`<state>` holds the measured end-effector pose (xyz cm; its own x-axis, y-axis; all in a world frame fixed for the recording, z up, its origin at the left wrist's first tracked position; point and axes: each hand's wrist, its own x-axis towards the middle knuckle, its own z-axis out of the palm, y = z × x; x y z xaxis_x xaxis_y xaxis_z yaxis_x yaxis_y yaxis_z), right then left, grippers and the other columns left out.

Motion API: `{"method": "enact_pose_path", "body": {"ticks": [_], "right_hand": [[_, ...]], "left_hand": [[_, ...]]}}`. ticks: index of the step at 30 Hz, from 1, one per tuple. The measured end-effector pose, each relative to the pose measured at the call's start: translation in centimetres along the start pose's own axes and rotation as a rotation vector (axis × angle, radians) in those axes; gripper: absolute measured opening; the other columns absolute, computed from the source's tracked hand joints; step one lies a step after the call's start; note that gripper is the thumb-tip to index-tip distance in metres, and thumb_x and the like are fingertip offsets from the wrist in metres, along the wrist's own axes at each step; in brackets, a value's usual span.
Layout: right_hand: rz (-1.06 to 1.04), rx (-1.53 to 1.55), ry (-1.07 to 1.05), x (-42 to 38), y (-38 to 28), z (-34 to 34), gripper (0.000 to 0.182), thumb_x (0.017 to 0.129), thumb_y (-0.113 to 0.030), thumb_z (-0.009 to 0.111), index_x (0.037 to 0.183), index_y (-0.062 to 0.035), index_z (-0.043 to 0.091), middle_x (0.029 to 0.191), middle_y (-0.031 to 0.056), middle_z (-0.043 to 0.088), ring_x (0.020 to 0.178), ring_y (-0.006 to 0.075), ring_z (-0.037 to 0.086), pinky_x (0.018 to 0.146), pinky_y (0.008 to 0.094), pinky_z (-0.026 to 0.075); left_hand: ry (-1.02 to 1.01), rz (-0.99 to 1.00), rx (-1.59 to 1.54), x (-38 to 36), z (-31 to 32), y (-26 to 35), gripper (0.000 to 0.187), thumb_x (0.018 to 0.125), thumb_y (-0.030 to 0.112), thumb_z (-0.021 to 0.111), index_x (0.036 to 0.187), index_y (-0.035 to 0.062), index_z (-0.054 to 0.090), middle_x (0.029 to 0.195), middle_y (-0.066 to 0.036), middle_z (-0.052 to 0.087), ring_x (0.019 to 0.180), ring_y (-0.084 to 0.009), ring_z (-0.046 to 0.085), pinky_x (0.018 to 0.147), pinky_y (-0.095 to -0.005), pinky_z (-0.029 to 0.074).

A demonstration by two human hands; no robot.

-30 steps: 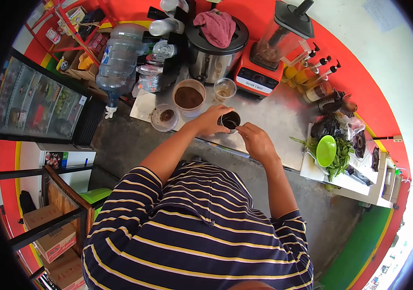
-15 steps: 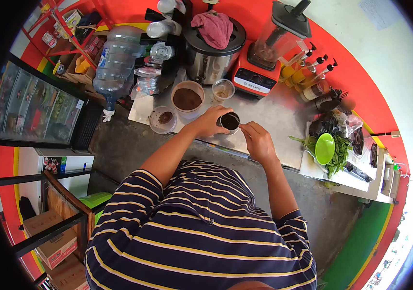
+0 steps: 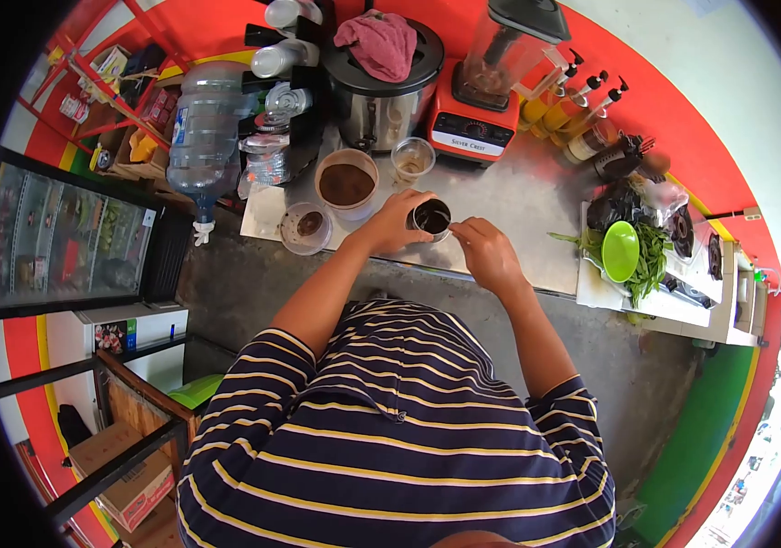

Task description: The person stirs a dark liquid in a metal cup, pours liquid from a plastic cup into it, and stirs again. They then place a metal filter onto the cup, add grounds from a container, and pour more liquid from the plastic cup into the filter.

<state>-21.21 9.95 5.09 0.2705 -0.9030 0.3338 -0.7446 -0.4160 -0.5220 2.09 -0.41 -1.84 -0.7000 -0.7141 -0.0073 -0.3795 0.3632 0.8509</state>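
My left hand [image 3: 394, 222] is wrapped round a small clear cup [image 3: 430, 217] with dark contents, held over the front edge of the steel counter [image 3: 536, 215]. At the cup's right rim, my right hand [image 3: 487, 253] has its fingers pinched together; what they hold is too small to make out. Behind my left hand stands a round tub of brown powder [image 3: 347, 184]. A shallow clear container [image 3: 306, 228] with a dark lump inside sits to its left. Farther back is a clear cup [image 3: 413, 159] with brownish residue.
A metal pot [image 3: 377, 105] with a pink cloth [image 3: 377, 44] on its lid and a red blender [image 3: 472, 128] stand behind. Pump bottles [image 3: 559, 114] line the wall. A green bowl [image 3: 620, 251] rests among leaves at right; an upturned water bottle [image 3: 205, 132] is at left.
The camera view has shifted, so the counter items sit slightly higher and more to the left. Both hands remain at the dark-filled cup, which appears tilted slightly differently.
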Motion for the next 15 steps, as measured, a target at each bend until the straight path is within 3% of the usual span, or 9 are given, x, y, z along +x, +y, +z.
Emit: {"method": "enact_pose_path", "body": {"ticks": [5,10,15], "right_hand": [[-0.039,0.038,-0.135,0.4,-1.0,0.0,0.018,0.095,0.000,0.071,0.113,0.0008,0.076,0.100,0.0173,0.075,0.095,0.0384,0.072,0.083,0.0479,0.059],[0.131,0.222,0.015,1.7,-0.5,-0.1,0.015,0.097,0.000,0.071,0.109,0.0013,0.078,0.102,0.0179,0.076,0.096,0.0403,0.072,0.086,0.0480,0.059],[-0.003,0.118,-0.107,0.6,-0.6,-0.4,0.014,0.096,-0.003,0.074,0.109,-0.0005,0.079,0.103,0.0153,0.076,0.097,0.0383,0.072,0.085,0.0474,0.059]], "left_hand": [[0.071,0.032,-0.032,0.0,0.6,-0.9,0.090,0.082,0.024,0.092,0.162,0.0081,0.053,0.151,-0.019,0.058,0.146,-0.0372,0.051,0.124,-0.0453,0.039],[0.064,0.019,-0.045,0.0,0.5,-0.4,0.093,0.082,0.025,0.093,0.163,0.0088,0.052,0.152,-0.017,0.058,0.146,-0.0360,0.052,0.124,-0.0452,0.040],[0.060,-0.013,-0.074,-0.3,0.5,-0.3,0.093,0.082,0.026,0.093,0.163,0.0093,0.051,0.152,-0.016,0.058,0.147,-0.0355,0.051,0.124,-0.0452,0.040]]}}
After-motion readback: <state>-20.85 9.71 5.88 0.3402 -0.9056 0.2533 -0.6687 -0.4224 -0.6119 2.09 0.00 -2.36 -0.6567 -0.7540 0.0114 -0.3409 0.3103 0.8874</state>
